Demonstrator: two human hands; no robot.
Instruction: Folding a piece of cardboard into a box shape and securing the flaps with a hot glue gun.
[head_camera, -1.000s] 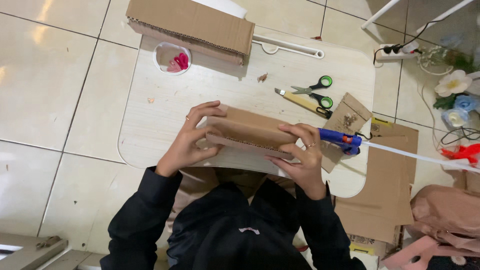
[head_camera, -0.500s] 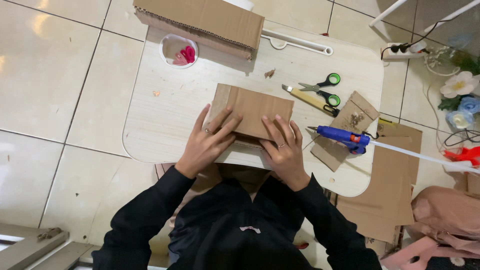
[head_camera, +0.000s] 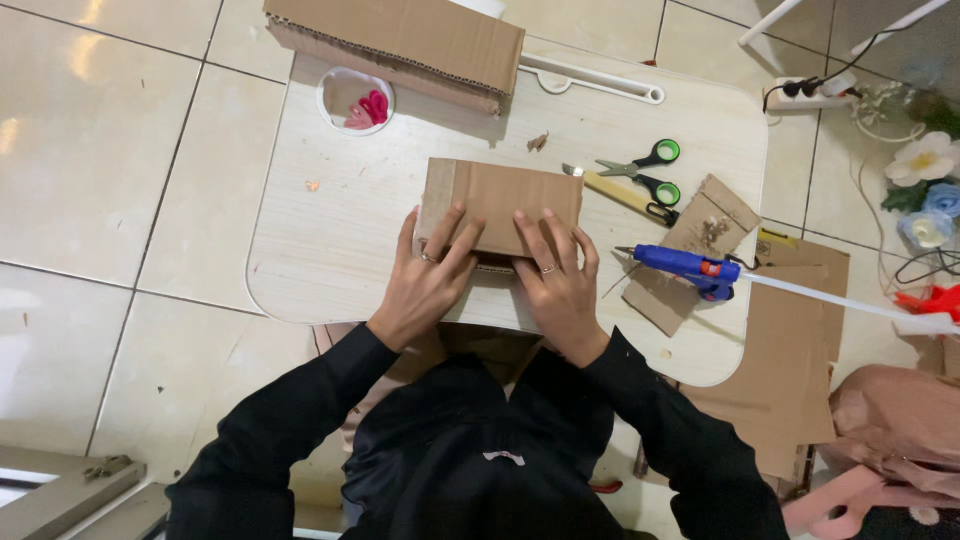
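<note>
On the pale tabletop, mid-centre, the folded cardboard piece lies flat under both your hands. Your left hand presses palm-down on its near left edge, fingers spread, not clenched; your right hand does the same on the near right edge. Just right: green-handled scissors, then a blue glue gun resting on a cardboard scrap. Far edge: a long cardboard box, a small white bowl beside it.

Work area: low table on tiled floor.
We see a pale wooden rounded-corner table on glossy cream floor tiles.
</note>
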